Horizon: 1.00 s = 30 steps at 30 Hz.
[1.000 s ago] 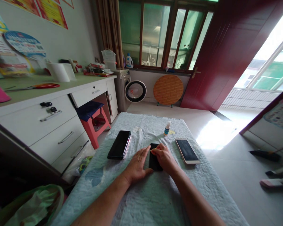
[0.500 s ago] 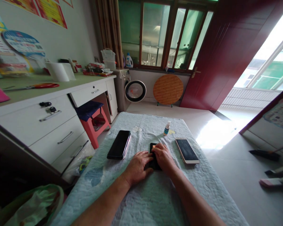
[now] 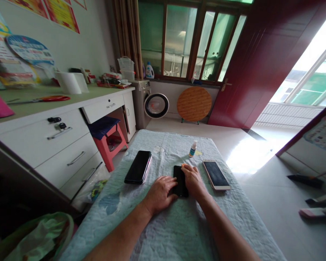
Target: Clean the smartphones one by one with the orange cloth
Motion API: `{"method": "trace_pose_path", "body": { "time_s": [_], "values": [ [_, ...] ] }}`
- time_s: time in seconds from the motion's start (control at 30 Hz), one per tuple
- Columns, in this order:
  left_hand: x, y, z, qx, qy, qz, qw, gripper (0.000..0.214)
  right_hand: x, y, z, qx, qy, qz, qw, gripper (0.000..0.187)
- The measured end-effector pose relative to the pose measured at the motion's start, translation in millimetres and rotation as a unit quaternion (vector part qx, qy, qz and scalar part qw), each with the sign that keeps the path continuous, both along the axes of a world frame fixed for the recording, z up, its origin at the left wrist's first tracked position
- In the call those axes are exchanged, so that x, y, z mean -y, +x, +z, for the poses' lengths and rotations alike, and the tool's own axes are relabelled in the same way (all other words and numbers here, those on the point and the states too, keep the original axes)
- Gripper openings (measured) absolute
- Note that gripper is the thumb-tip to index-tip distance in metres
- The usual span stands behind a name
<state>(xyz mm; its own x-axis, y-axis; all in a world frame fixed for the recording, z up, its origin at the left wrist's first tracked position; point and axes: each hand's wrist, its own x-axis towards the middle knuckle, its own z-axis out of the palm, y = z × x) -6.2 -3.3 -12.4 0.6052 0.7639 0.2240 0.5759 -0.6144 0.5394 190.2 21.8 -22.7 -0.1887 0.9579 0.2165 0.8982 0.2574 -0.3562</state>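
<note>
The black phone (image 3: 181, 187) lies flat in front of me, between my hands, its long sides pointing away from me. My left hand (image 3: 161, 192) rests along its left side, grip loosely spread, fingertips and thumb touching the edge without closing round it. My right hand (image 3: 193, 180) covers its upper right part, the grip pinched tight on a small orange piece (image 3: 183, 165) — mostly hidden by my fingers — at the phone's top end. Just to the right sits a white-framed phone (image 3: 216, 175); left, a black-topped stack (image 3: 138, 167). Beyond stands a small spray bottle (image 3: 192, 149), upright on the cloth-covered table (image 3: 176, 235).
</note>
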Motion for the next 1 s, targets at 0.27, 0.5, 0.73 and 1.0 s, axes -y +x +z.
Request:
{"method": "trace_pose_path", "body": {
  "time_s": [0.27,0.5,0.73,1.0],
  "values": [
    [0.3,0.7,0.3,-0.005,-0.002,0.008,1.0,0.042,20.6,-3.6,17.9,-0.027,-0.04,-0.047,0.998,0.028],
    [0.0,1.7,-0.8,-0.009,-0.022,0.023,0.999,0.043,34.0,-0.9,32.2,-0.024,-0.087,-0.054,0.994,0.022],
    [-1.1,2.2,-3.3,0.009,-0.042,0.011,0.999,0.044,19.1,3.0,25.5,-0.101,-0.075,-0.077,0.989,0.025],
    [-1.7,1.0,-4.5,0.014,-0.051,0.009,0.999,0.046,-3.6,0.7,7.0,-0.146,0.009,-0.084,0.986,0.03]
  ]
}}
